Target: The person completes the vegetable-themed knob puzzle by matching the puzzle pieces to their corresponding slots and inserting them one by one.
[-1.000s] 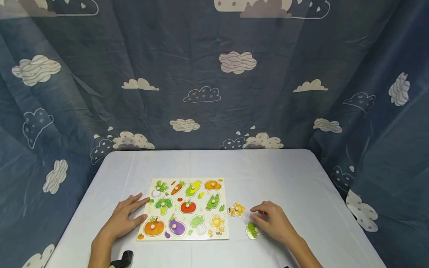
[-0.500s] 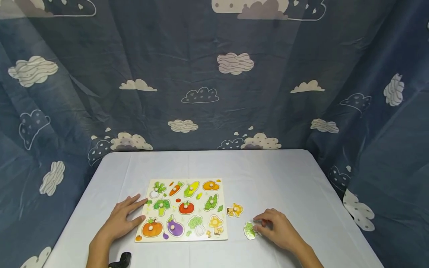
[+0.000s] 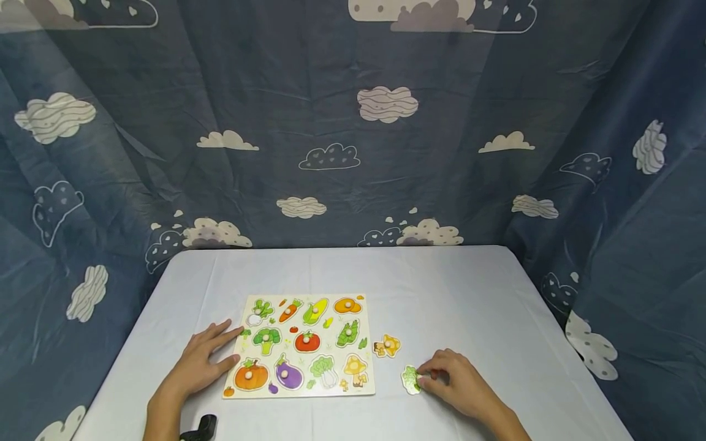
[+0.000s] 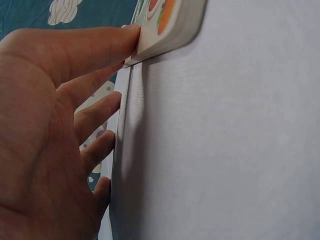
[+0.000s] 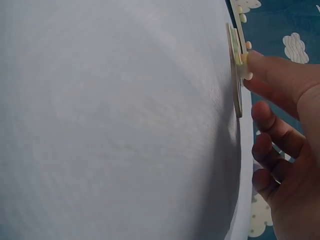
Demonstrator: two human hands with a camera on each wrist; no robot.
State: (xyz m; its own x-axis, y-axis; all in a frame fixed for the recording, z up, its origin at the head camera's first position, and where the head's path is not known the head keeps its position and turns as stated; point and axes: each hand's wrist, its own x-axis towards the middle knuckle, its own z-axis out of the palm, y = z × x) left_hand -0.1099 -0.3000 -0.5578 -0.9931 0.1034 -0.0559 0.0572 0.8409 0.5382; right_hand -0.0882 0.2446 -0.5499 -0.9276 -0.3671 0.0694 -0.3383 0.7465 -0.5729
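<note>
A vegetable puzzle board (image 3: 331, 337) lies on the white table, with several knobbed pieces set in it. My left hand (image 3: 201, 361) rests at the board's left edge, fingers spread; in the left wrist view the thumb (image 4: 100, 45) touches the board's corner (image 4: 172, 30). Right of the board, a green leafy cabbage puzzle piece (image 3: 410, 380) lies on the table. My right hand (image 3: 460, 383) pinches its knob between thumb and index finger, partly hiding the piece. The right wrist view shows that piece (image 5: 235, 75) edge-on. A yellow mushroom puzzle piece (image 3: 388, 346) lies just beside the board.
Two printed spots on the board, the pale cabbage (image 3: 323, 370) and the mushroom (image 3: 355, 369), hold no knobbed piece. A black object (image 3: 201, 427) shows by the left wrist. A dark blue cloud-patterned curtain (image 3: 331, 92) hangs around the white table (image 3: 353, 269).
My right hand has moved slightly down onto the cabbage piece and now pinches its knob. The left hand stays against the board.
</note>
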